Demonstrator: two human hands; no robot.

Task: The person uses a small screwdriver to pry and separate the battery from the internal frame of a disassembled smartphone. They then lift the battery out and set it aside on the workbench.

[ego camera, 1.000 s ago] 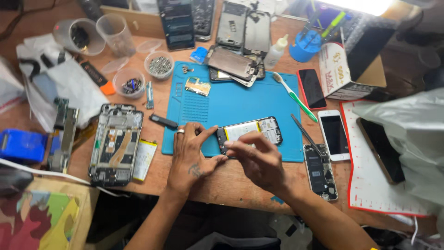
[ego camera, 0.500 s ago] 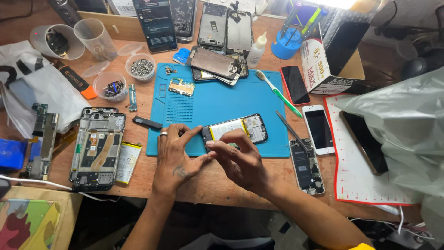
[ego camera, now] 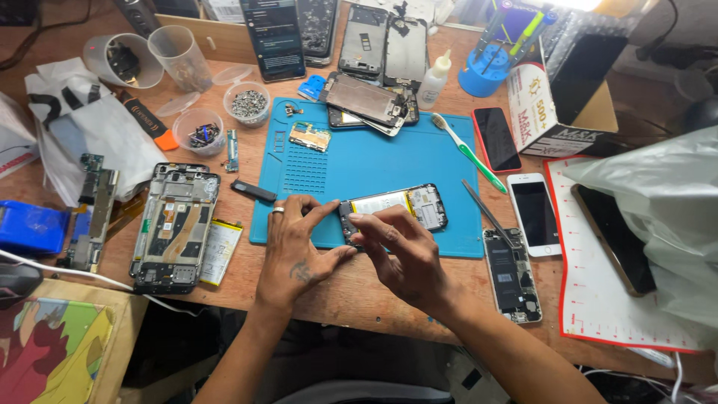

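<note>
An opened phone (ego camera: 394, 209) lies at the lower middle of the frame, on the near edge of the blue mat (ego camera: 374, 161), back cover off and battery exposed. Its left end is being worked on by both hands. The left hand (ego camera: 299, 251) is laid beside it, a ring on one finger, index finger stretched to the phone's upper left corner and thumb pointed toward the lower corner. The right hand (ego camera: 400, 251) is curled over the same end, thumb and forefinger drawn together in a pinch at the frame's edge.

The step in hand is judged to be fine work at that end of the phone, either a small part being seated or lifted. A steady hold and light pressure appear to be called for next.

Whether anything is pinched cannot be told; the fingertips cover the spot. No tool can be made out in either hand. The tweezers (ego camera: 486, 212) lie untouched to the right. The phone's lower left corner is hidden by the right hand.
</note>
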